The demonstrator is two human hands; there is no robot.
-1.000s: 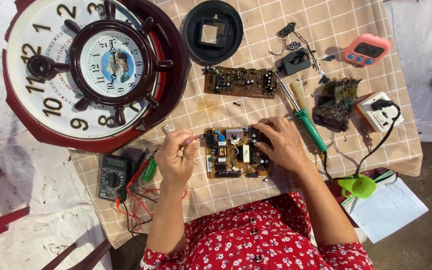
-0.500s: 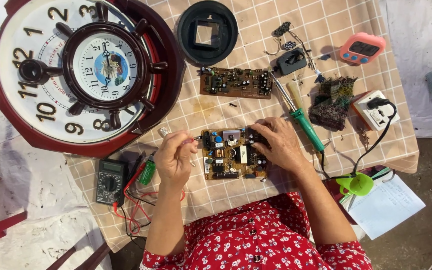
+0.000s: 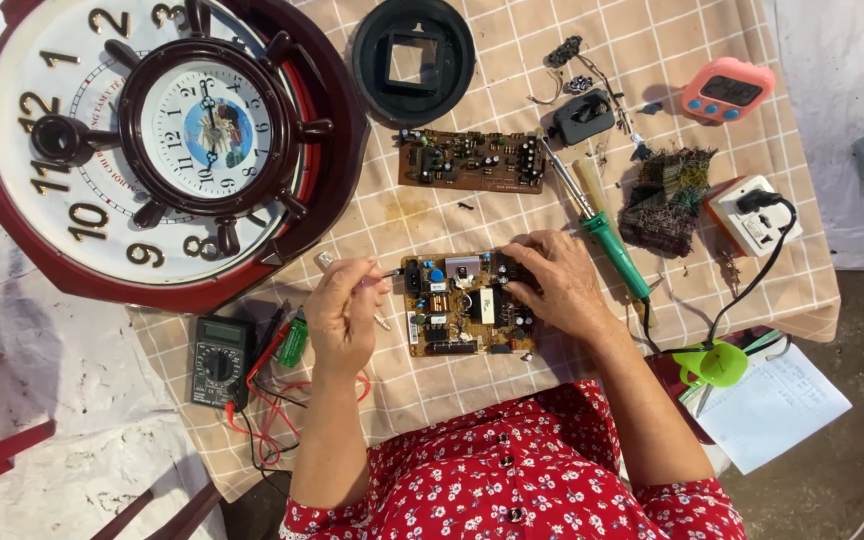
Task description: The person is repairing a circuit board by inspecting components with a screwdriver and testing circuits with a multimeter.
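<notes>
A yellow circuit board (image 3: pixel 467 305) is laid flat on the checked tablecloth (image 3: pixel 392 215), directly in front of the person, between the two hands. The right hand (image 3: pixel 557 285) is spread over the board's right edge, its fingers pressed down on the components so that the board is pinned in place. The left hand (image 3: pixel 344 315) is closed around a thin metal tool (image 3: pixel 352 278), apparently tweezers, whose tip is brought to the board's upper left corner. For this kind of work the board is best kept flat and steady under the right hand, and the tip is best guided onto a single part with a light pinch, so that neighbouring parts are not touched; this is a judgement only. A green-handled soldering iron (image 3: pixel 602 230) is lying just beside the right hand, and a second, brown circuit board (image 3: pixel 470 160) is set further up the cloth. A digital multimeter (image 3: pixel 220 360) with red and black leads is placed at the left. Little is seen in the way of containers: the round black housing (image 3: pixel 414 58) is lying open with nothing visible in its square recess, and a black plug is seated in the white socket box (image 3: pixel 752 215)
</notes>
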